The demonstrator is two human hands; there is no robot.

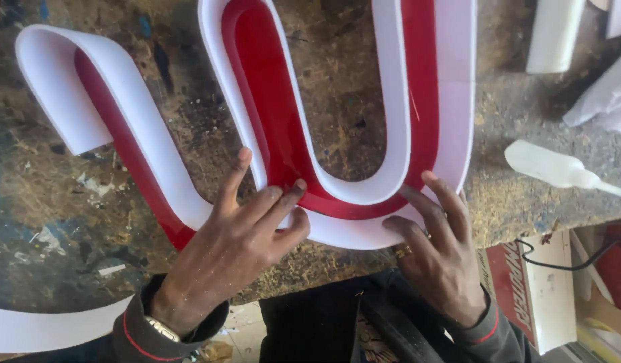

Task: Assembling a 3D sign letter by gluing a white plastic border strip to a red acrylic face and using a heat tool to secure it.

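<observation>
A large curved sign letter, with a glossy red face and a white band standing up along its edges, lies flat on a worn, stained workbench, its U-shaped bend reaching the bench's near edge. The white band winds on to the left in an S-like loop that rises toward the far left corner, and a separate length of white strip lies at the near left edge of the bench. The left hand rests on the bottom of the bend with its fingers spread and pressed flat: the forefinger points up along the outer white wall, while the other fingertips lie on the rim where red meets white. It grips nothing; it only presses down. The right hand lies on the right side of the same bend, fingers extended and slightly curled over the outer white edge, a ring on one finger; whether the fingertips hook under the edge cannot be told from this angle. Both wrists come out of dark sleeves with red trim. To the right, well apart from the letter, a white squeeze bottle with a narrow nozzle lies on its side, and white tubes or rolls lie at the far right corner. Below the bench edge stands a red and white box.
</observation>
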